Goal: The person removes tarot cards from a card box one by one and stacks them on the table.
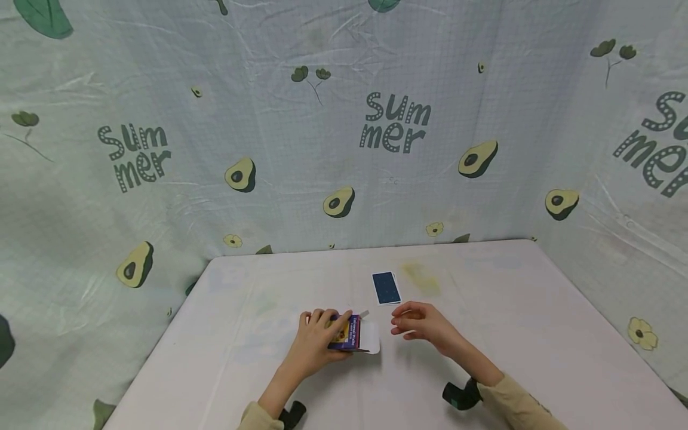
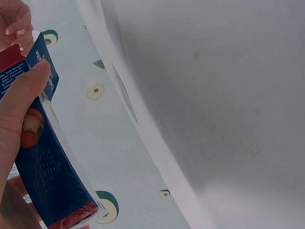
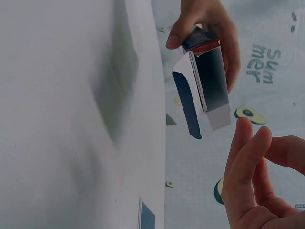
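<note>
At near centre, our left hand (image 1: 318, 341) grips the box (image 1: 353, 333), likely light, crushable, best side-held; our half-curled right hand (image 1: 423, 322) is empty.

Backdrop: creased pale grey-blue sheet (image 1: 279, 131), hung behind the table and along both sides
Prints: avocado halves (image 1: 339, 202), yellow flowers (image 1: 233, 240), green leaves (image 1: 44, 18)
Lettering: "summer" (image 1: 395, 123), dark green, repeated
Table: white top (image 1: 494, 298), yellowish stain (image 1: 421, 279) toward the far edge
Light: soft, faint sheen along creases
</note>
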A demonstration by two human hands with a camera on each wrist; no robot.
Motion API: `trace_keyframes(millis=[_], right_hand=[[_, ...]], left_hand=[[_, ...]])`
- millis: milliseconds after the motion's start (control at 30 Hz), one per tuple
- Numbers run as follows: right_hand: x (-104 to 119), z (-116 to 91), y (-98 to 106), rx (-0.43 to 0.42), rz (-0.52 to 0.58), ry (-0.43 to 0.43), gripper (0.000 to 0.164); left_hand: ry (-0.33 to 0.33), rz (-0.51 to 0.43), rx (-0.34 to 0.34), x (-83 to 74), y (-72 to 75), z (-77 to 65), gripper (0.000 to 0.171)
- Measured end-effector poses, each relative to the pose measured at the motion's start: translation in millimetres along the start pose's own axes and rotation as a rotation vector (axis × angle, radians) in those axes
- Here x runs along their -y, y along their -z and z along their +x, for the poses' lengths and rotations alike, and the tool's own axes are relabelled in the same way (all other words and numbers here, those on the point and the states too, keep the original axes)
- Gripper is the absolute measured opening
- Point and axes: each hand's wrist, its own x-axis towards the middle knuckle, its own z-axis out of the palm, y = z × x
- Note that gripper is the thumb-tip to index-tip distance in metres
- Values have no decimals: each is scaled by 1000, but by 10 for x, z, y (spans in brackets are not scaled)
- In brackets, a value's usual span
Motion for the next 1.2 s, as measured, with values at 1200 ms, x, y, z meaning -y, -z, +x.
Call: trace_keyframes(millis=[1200], right_hand=[[-101, 100, -260, 111, 72, -15, 37]], left_hand=[[-52, 2, -2, -129, 22, 87, 76]])
